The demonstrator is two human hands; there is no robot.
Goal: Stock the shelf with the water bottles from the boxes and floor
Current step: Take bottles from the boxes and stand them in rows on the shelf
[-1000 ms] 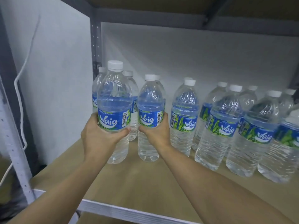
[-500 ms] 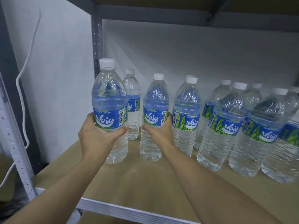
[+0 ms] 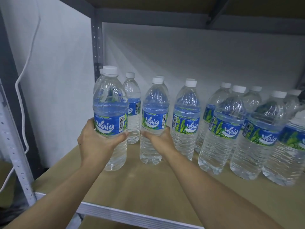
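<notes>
Plastic bottles gripped in both hands at the shelf's left end

Left hand [image 3: 95, 144] curled round left bottle [image 3: 110, 111] just below its blue label, thumb across the front, fingers out of sight behind. Right hand [image 3: 156, 140] curled the same way round right bottle [image 3: 155, 103], gripping at the label's bottom edge. Both bottles upright and full, white caps on, side by side with a narrow gap between. Bases down at the tan board [image 3: 148, 187]; resting on it or just clear of it, cannot tell. Both held well back from the pale front rail [image 3: 132, 214].

Behind the gap, a third bottle [image 3: 132, 111] standing near the grey post [image 3: 97, 47]. More caps peeping out from behind each held bottle. Just right of right bottle, a neighbour [image 3: 186, 116] on the board, close beside the right hand. Further right, a row [image 3: 222, 129] of the same bottles at least two deep, running to the frame's edge, labels turned various ways.

Pale wall [image 3: 198, 55] behind the lot. White cable [image 3: 16, 84] hanging down the side wall to the left, outside the shelf.
</notes>
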